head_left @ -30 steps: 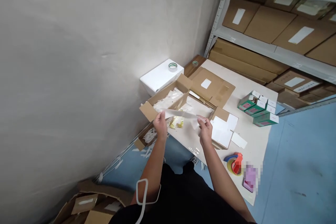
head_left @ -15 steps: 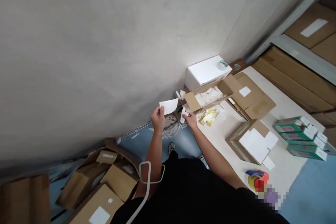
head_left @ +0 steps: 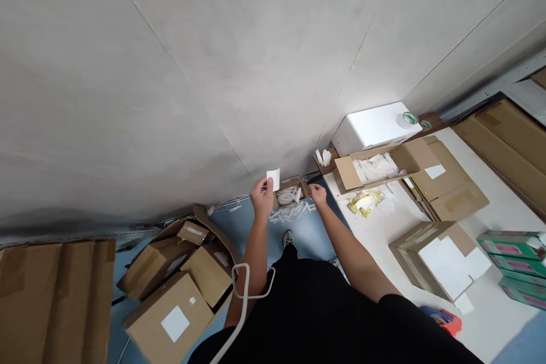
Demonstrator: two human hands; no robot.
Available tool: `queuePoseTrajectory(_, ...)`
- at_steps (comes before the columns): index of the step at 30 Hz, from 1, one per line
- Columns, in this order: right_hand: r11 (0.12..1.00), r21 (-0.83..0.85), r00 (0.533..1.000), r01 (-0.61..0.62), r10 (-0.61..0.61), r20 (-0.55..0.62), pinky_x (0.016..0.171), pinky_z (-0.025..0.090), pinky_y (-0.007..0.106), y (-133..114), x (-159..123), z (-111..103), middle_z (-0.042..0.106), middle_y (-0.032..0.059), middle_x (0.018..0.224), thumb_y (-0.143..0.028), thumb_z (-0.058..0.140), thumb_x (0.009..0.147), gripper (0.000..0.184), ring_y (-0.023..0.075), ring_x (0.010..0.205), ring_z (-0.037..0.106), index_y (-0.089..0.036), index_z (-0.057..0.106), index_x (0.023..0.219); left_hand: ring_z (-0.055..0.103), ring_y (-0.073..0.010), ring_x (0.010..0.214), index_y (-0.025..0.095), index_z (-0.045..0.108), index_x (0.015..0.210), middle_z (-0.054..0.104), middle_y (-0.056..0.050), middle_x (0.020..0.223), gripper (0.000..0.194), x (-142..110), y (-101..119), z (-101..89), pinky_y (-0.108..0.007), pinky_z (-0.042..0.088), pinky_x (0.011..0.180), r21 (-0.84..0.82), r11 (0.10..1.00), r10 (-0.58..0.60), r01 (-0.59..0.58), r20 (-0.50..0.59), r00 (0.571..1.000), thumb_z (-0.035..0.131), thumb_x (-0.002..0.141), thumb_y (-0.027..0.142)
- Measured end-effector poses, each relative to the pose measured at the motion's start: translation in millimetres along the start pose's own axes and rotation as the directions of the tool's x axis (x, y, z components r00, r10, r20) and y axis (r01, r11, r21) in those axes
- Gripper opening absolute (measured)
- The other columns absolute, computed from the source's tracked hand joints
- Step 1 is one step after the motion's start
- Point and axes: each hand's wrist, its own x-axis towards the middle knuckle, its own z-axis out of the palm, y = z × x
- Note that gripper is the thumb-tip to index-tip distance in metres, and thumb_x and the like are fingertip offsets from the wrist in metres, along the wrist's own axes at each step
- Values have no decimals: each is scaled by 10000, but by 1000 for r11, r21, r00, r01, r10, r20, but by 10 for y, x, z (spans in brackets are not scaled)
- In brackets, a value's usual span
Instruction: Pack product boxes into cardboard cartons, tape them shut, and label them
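My left hand is closed on a white paper label, pinched between thumb and fingers and held up in front of the wall. My right hand is beside the table's left end, its fingers slightly apart with nothing visible in them. Below and between both hands, a small cardboard box on the floor contains many crumpled white paper strips. More strips lie scattered on the blue floor in front of it.
On the white table at right are a long carton of white pieces, yellow-and-white scraps, an upright carton, green boxes and a red-and-blue tape dispenser. Cartons crowd the floor at left.
The folded white strip has left my right hand. The label in my left hand is turned and shows narrower. The camera view has swung left, so the table appears farther right.
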Motion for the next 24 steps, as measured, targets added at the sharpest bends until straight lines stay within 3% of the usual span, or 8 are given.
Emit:
queuePoseTrajectory(3,971,240,1000,-12,18,-23,679,542,253,-53,-182,-250,788,78,933,-516,566,854,379,200,791,737,-181,711,955,641,-172,762,197,752,868,701,-42,816,392,-25,117,173,-269,512,747,-14,995,96,-96,71,993,577,978,529)
queuePoseTrajectory(6,842,531,995,96,-89,-39,673,546,279,-221,-470,-565,771,68,863,-577,680,811,394,204,759,710,-189,694,876,659,-188,816,212,770,888,721,-68,882,344,-132,321,439,-296,528,809,-50,969,247,-242,196,949,592,990,487)
queuePoseTrajectory(9,735,652,981,185,-172,-85,675,545,294,-405,-776,-926,743,51,786,-621,716,838,426,195,729,686,-198,693,791,689,-227,943,235,796,964,745,-99,980,269,-333,529,772,-355,537,930,-113,914,402,-388,356,843,647,973,459)
queuePoseTrajectory(13,584,787,976,197,-43,-212,635,548,303,-450,-1102,-1428,717,30,757,-674,716,823,473,187,686,658,-202,717,851,683,-270,1076,258,804,1044,739,-125,1123,252,-689,729,1250,-413,523,1014,-196,822,549,-534,521,654,728,929,468)
queuePoseTrajectory(19,494,831,911,255,166,-378,707,571,306,-16,-1376,-2186,733,31,798,-511,841,710,360,186,754,665,-186,730,819,611,-348,1254,263,783,1177,675,-163,1328,411,-1281,981,1980,-454,486,1071,-276,764,607,-583,615,503,817,851,510)
queuePoseTrajectory(23,488,809,805,328,305,-510,747,569,318,450,-1431,-2779,745,25,816,-553,815,710,390,207,825,681,-202,717,848,569,-375,1338,261,747,1230,647,-167,1395,562,-1795,1193,2416,-496,429,1159,-393,740,618,-546,719,319,907,750,504)
queuePoseTrajectory(24,495,799,785,342,317,-532,744,565,319,566,-1444,-2932,747,26,821,-575,806,718,405,213,838,682,-207,713,859,565,-370,1348,263,734,1233,639,-163,1410,587,-1932,1235,2512,-492,448,1144,-412,755,603,-510,741,295,920,731,505)
